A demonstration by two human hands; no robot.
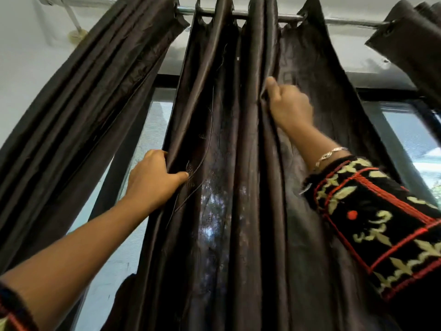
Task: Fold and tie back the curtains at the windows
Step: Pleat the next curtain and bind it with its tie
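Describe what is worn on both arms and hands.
The right sleeve is black with red stitched lines and pale cream leaf motifs, ending short of the wrist, where a thin silver chain bracelet sits. The left sleeve shows only at the frame corner, black with red trim. The left hand and right hand are ungloved.

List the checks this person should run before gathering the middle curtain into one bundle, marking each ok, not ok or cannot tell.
1. Left hand grips the left edge of the middle dark brown satin curtain: ok.
2. Right hand pinches a pleat higher up: ok.
3. Curtain hangs from the silver metal rod: ok.
4. Pleats gathered together: not ok, spread apart.
5. Tie-back in reach: cannot tell, none in view.
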